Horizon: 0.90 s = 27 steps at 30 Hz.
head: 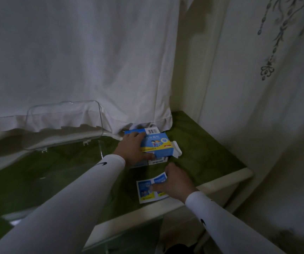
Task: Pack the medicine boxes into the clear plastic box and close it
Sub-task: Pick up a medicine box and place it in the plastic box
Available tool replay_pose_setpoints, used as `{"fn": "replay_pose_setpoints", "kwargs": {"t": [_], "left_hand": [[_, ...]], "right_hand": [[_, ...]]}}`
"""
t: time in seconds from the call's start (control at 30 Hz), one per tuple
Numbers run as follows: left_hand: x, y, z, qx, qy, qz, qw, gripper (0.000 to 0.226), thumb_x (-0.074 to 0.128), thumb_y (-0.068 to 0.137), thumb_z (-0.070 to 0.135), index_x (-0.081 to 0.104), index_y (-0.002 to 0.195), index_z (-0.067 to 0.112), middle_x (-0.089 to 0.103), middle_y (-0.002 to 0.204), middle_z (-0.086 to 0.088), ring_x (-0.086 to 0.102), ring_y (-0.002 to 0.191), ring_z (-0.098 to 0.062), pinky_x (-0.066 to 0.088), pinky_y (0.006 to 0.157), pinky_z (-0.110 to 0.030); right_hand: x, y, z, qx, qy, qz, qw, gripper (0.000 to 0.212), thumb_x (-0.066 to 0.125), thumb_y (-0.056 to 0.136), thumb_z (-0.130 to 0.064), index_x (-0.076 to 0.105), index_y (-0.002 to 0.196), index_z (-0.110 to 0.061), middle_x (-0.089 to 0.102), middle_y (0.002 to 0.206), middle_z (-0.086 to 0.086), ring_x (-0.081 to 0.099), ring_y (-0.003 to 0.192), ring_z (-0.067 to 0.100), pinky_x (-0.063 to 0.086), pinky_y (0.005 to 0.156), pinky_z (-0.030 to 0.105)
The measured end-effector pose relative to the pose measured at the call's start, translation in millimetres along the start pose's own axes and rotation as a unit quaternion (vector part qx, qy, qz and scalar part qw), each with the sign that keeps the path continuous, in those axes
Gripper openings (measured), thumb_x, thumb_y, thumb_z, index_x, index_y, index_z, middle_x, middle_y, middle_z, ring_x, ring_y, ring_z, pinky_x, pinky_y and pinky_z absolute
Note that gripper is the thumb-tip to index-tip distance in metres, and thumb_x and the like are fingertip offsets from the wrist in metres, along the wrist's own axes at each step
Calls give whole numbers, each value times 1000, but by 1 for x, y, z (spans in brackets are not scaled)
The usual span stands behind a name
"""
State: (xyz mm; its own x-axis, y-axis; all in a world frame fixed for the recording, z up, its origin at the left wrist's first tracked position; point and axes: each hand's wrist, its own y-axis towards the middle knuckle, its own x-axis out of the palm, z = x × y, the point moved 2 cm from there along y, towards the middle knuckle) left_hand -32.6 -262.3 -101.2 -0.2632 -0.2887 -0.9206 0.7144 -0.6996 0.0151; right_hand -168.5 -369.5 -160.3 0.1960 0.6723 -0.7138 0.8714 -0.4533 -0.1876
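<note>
My left hand [133,149] grips a blue and yellow medicine box [157,145] with an open end flap, held over other boxes [156,160] lying on the green table. Nearer the front edge, my right hand [175,181] pinches a flat strip of blue medicine sachets [146,191] that rests on the cloth. The clear plastic box [100,153] stands to the left, its lid [63,123] swung up and open against the white curtain. Its walls are hard to make out.
The green cloth [202,147] covers a table with a cream front edge [220,182]. A white curtain [92,61] hangs behind, and a patterned wall [266,88] closes in on the right.
</note>
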Motion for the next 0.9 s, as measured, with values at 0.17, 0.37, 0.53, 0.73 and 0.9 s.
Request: {"fn": "replay_pose_setpoints", "kwargs": {"t": [0.17, 0.37, 0.53, 0.73, 0.9], "left_hand": [[0, -3, 0, 8, 1, 0, 1000, 89, 67, 80, 52, 21, 151, 25, 26, 155, -5, 23, 140, -28, 24, 114, -42], [-10, -12, -1, 14, -15, 11, 1000, 87, 65, 81, 53, 20, 152, 27, 22, 156, -4, 20, 141, -28, 23, 114, -43], [-25, -24, -4, 10, -44, 39, 998, 86, 69, 81, 48, 22, 150, 29, 21, 156, -6, 25, 140, -29, 27, 113, -42], [-47, -41, -8, -3, -62, 74, 995, 89, 72, 78, 47, 25, 150, 21, 33, 147, -6, 40, 130, -25, 38, 107, -39], [-62, -59, -7, 5, -58, 83, 995, 92, 73, 78, 44, 23, 150, 17, 31, 148, -5, 40, 130, -23, 38, 105, -36]], "right_hand": [[-3, -4, -2, -14, 55, 6, 998, 48, 85, 70, -26, 43, 94, -23, 58, 88, -11, 61, 88, 8, 47, 64, 17], [-7, -13, -5, -15, 148, -10, 989, 34, 77, 80, -20, 46, 93, -27, 59, 91, -11, 59, 82, 2, 44, 57, 10], [-19, -25, -21, -63, 199, -11, 978, 29, 68, 88, -14, 47, 89, -33, 60, 88, -15, 60, 69, -10, 44, 50, 5], [-47, -39, -39, -96, 261, 55, 959, 23, 72, 85, -13, 53, 89, -23, 65, 84, -9, 65, 65, -4, 48, 53, 10], [-81, -47, -51, -116, 322, 136, 930, 19, 70, 85, -7, 53, 93, -12, 63, 80, -2, 63, 54, -10, 45, 48, 6]]}}
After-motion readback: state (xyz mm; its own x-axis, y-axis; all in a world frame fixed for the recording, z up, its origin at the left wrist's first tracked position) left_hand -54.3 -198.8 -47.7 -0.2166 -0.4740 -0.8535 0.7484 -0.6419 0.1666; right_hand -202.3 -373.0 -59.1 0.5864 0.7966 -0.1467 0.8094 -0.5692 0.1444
